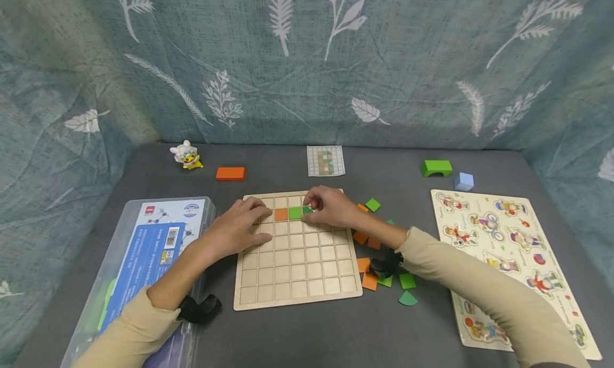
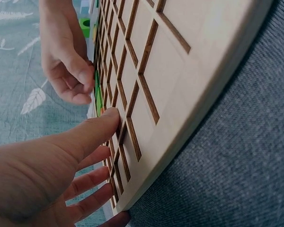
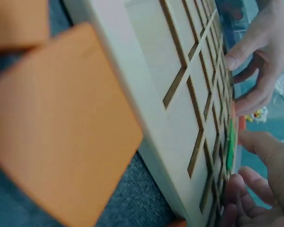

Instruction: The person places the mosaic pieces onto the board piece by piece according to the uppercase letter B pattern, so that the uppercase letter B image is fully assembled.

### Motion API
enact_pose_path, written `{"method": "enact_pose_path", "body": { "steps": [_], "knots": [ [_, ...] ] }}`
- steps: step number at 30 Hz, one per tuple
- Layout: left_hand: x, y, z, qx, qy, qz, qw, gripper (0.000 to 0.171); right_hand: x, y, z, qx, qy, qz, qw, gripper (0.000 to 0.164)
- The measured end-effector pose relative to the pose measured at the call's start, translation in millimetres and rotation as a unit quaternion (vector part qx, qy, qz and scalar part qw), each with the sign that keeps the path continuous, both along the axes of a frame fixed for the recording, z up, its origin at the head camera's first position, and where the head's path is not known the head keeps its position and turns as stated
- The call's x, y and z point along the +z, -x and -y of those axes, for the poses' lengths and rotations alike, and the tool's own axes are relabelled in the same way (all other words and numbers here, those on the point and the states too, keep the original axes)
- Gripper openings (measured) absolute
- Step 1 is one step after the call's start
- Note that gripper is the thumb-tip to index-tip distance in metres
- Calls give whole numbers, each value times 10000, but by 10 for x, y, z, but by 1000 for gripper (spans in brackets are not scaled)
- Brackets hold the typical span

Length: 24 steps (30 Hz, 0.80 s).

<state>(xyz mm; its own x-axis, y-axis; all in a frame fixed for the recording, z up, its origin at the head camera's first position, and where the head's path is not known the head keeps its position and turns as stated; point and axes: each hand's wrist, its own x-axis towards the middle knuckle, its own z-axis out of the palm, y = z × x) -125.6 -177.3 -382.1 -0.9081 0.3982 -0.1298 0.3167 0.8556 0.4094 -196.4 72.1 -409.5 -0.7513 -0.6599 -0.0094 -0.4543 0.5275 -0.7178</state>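
Note:
A wooden grid board point(image 1: 297, 259) lies on the table with an orange square tile point(image 1: 280, 214) and a bright green square tile point(image 1: 295, 213) side by side in one of its upper rows. My right hand point(image 1: 332, 205) pinches a dark green tile point(image 1: 307, 210) between thumb and fingertips, just right of the bright green one; its outline is partly hidden by the fingers. On the board's left side rests my left hand point(image 1: 240, 227), fingers spread and holding nothing. The left wrist view shows the left thumb point(image 2: 102, 127) lying over the grid cells.
Loose orange tiles point(image 1: 369, 281) and green tiles point(image 1: 407, 280) lie right of the board. A pattern card point(image 1: 326, 161) sits behind it. A plastic case point(image 1: 129, 219) stands left, a picture puzzle board point(image 1: 479, 256) right. Along the back are a figurine point(image 1: 187, 156) and blocks point(image 1: 231, 174).

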Motion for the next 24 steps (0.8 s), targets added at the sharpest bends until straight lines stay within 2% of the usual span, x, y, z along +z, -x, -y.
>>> {"method": "enact_pose_path", "body": {
  "steps": [7, 10, 17, 21, 24],
  "knots": [
    [-9, -7, -2, -44, -52, -29, 10000, 49, 128, -117, -264, -175, 318, 516, 9980, 41],
    [-8, -7, -5, -39, -60, -40, 10000, 49, 166, -236, -520, -264, 469, 449, 9975, 43],
    [-10, -8, -4, 72, 62, 102, 9999, 51, 57, -479, -1119, -361, 331, -456, 9978, 39],
    [-13, 1, -8, 40, 50, 87, 9999, 52, 19, -566, -1319, -530, 226, -815, 9950, 38],
    [-6, 5, -12, 39, 35, 78, 10000, 51, -23, -605, -1397, -445, 183, -1137, 9923, 37]
  ]
}}
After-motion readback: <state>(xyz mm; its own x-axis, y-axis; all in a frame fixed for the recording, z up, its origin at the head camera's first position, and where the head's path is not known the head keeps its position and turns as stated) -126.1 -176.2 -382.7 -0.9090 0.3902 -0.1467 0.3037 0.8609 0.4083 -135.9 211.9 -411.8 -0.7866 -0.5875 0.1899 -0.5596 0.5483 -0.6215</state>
